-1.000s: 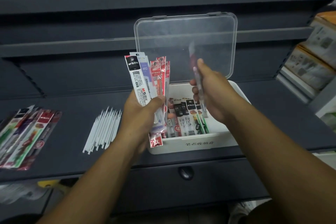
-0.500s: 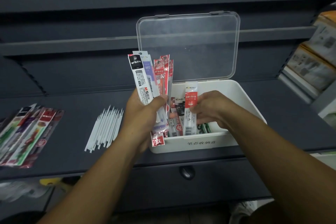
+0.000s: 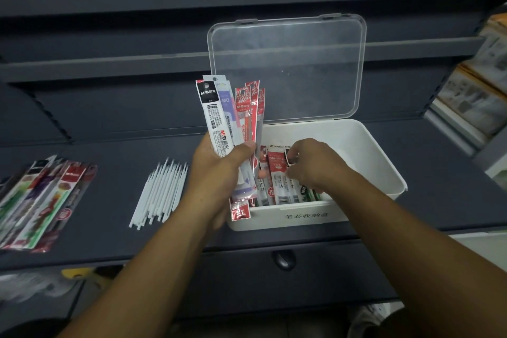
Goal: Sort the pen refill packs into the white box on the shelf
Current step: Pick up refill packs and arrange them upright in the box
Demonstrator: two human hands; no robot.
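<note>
Your left hand [image 3: 219,170] stood clenched around a fanned sheaf of refill packs [image 3: 233,129] at the left front corner of the white box [image 3: 367,151], their tops upright against its clear lid [image 3: 288,68], which leaned open behind. Your right hand [image 3: 312,164] reached down inside the box, fingertips [image 3: 292,156] pinching the head of a red-labelled pack [image 3: 277,173] that lay among those already filed along the box's left side; whether the pinch had let go could not be told.

The step in hand looked like seating that one pack flat. You did well to set it parallel to its neighbours, label up, and to press it toward the box's left wall so the bare right half stayed free for the rest (the sleeves are thin and glossy, and likely to slide over one another). Your left grip needed to hold firm, since one red pack hung low over the box's front rim.

Left of the box, a row of loose white refills [image 3: 162,192] lay on the shelf [image 3: 115,244], and farther left a further pile of packs [image 3: 44,200] waited, so the sorting appeared well short of done.
</note>
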